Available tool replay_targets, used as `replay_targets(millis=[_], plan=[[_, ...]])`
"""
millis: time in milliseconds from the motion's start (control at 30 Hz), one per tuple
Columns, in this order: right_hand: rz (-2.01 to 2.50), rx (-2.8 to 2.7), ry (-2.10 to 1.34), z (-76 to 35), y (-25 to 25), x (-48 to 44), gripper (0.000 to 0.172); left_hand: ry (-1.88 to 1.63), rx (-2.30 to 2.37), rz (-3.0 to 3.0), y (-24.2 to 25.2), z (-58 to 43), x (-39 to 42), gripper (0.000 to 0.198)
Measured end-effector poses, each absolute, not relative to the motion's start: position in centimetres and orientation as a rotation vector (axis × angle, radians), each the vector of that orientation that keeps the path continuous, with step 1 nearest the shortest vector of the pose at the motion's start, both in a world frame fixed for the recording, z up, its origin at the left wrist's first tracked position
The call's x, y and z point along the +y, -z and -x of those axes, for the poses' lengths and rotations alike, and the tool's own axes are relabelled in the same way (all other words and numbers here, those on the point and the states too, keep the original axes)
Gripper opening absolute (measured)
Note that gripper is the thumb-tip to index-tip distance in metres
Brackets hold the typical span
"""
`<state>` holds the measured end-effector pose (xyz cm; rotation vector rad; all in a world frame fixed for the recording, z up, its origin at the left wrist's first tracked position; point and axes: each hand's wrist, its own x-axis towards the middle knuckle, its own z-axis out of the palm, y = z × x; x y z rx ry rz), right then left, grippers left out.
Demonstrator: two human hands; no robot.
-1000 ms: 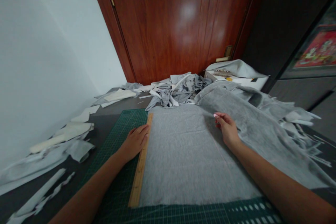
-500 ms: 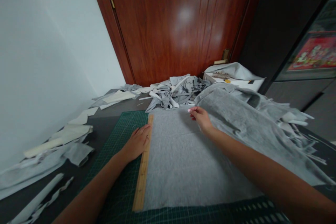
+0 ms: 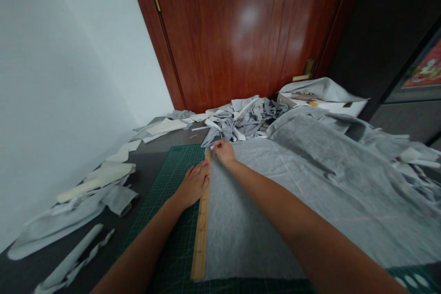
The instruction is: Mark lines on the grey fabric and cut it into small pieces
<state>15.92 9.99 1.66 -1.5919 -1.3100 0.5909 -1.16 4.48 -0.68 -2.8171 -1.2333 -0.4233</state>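
Observation:
My left hand (image 3: 195, 183) lies with its fingers stretched out on a wooden ruler (image 3: 200, 239), near the ruler's far end. The ruler runs along the left edge of a grey cloth (image 3: 248, 243). My right hand (image 3: 223, 152) pinches a small pale pink piece of tailor's chalk (image 3: 212, 148) just beside the far end of the ruler, over the cloth. Faint pinkish lines cross the cloth farther right. A green cutting mat (image 3: 181, 158) lies under the ruler and cloth. My right forearm hides part of the cloth.
Crumpled grey scraps (image 3: 237, 121) are heaped behind the cloth. Pale offcuts (image 3: 103, 179) and rolled strips (image 3: 74, 255) line the dark table's left side. A folded stretch of grey fabric (image 3: 320, 142) lies right, before a white box (image 3: 341, 106). A wooden door (image 3: 234, 32) stands behind.
My right hand has moved left across the cloth, from its far middle to the ruler's far end, still pinching the chalk. My left hand stays on the ruler. The view has shifted slightly.

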Motion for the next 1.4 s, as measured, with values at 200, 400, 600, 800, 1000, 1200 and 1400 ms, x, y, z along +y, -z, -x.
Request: replay_targets(millis=[200,400,600,800,1000,1200,1400], plan=[[1.71,-1.385,-0.456,-16.0,-0.6,10.1,0.013,0.381,-1.244,2.809,0.2,0.9,4.1,0.044],[1.773,-1.485,-0.407,-15.9,-0.9,9.7,0.017,0.319,-1.271,2.778,0.1,0.6,3.9,0.047],[1.828,-1.533,-0.383,-15.8,-1.3,9.3,0.02,0.327,-1.275,2.802,-0.2,0.6,3.7,0.048],[1.859,-1.567,-0.379,-15.8,-1.5,9.5,0.021,0.306,-1.317,2.81,-0.3,0.4,3.6,0.046],[1.879,-1.586,-0.375,-15.7,-1.8,9.5,0.022,0.292,-1.313,2.807,-0.3,0.5,3.5,0.046],[1.891,-1.606,-0.379,-15.7,-1.9,9.8,0.021,0.304,-1.3,2.813,-0.2,0.5,3.6,0.047],[1.892,-1.629,-0.392,-15.8,-2.0,10.1,0.02,0.298,-1.291,2.818,-0.1,0.6,3.8,0.047]])
